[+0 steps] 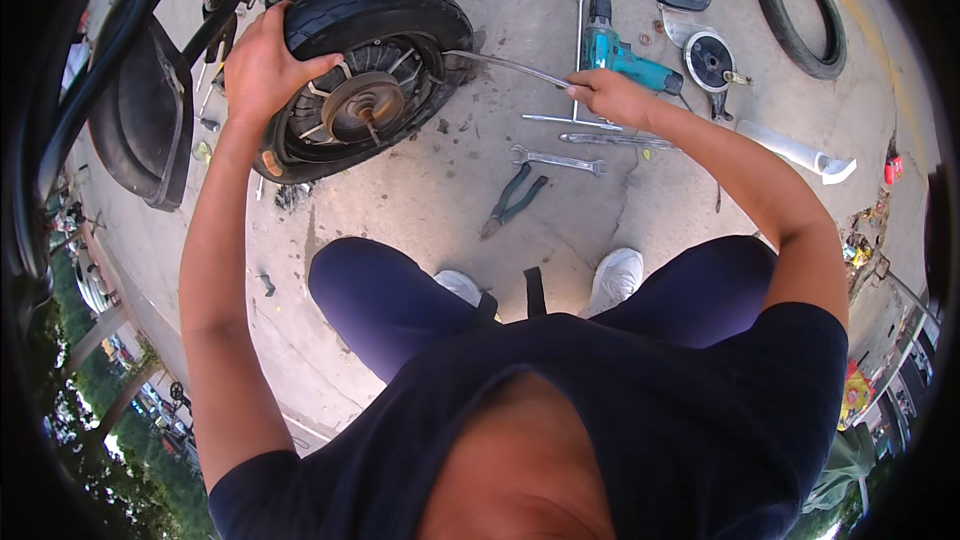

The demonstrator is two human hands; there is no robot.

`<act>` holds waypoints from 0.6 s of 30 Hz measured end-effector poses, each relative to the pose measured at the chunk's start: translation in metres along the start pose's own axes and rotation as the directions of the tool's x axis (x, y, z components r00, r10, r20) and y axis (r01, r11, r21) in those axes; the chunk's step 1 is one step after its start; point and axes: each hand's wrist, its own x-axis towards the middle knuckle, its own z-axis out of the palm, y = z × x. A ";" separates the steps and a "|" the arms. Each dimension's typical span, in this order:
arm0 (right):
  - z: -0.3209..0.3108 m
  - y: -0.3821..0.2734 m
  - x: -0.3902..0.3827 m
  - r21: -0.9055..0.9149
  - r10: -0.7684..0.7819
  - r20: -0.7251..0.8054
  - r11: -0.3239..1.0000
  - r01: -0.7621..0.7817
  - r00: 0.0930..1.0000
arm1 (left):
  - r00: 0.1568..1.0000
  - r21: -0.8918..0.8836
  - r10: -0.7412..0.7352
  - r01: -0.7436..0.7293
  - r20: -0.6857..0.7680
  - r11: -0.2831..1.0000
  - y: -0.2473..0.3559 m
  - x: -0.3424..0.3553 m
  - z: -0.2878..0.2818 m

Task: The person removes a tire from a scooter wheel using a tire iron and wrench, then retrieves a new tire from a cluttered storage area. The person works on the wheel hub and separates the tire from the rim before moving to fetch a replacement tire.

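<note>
Head view: hands [262, 68] [612, 98] well apart

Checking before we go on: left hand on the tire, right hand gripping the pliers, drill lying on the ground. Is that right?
No: the right hand grips a lever, not the pliers; those lie on the ground, as the head view shows. The left hand on the tire and the drill on the ground are right.
</note>
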 end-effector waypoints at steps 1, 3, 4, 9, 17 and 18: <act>-0.010 -0.030 0.000 0.069 0.162 0.101 0.983 -0.169 0.982 | 1.000 -0.008 0.002 -0.002 0.000 1.000 -0.001 -0.001 0.000; -0.015 -0.039 0.002 0.158 0.323 0.240 0.918 -0.365 0.915 | 1.000 -0.036 0.017 -0.017 -0.006 0.999 -0.003 -0.001 0.002; -0.014 -0.032 0.008 0.196 0.328 0.274 0.901 -0.386 0.904 | 1.000 -0.038 0.017 -0.016 0.008 0.999 -0.002 -0.002 0.000; -0.020 0.013 0.037 0.295 0.271 0.425 0.860 -0.416 0.863 | 1.000 -0.044 0.009 -0.008 0.013 0.999 0.001 0.000 0.000; 0.076 -0.116 -0.012 0.785 0.304 0.559 0.108 -0.610 0.772 | 0.999 -0.003 -0.042 0.042 -0.004 0.999 0.011 0.001 0.002; 0.087 -0.148 -0.007 0.809 0.314 0.572 -0.062 -0.584 0.758 | 0.999 0.009 -0.045 0.045 0.004 0.999 0.011 -0.001 0.003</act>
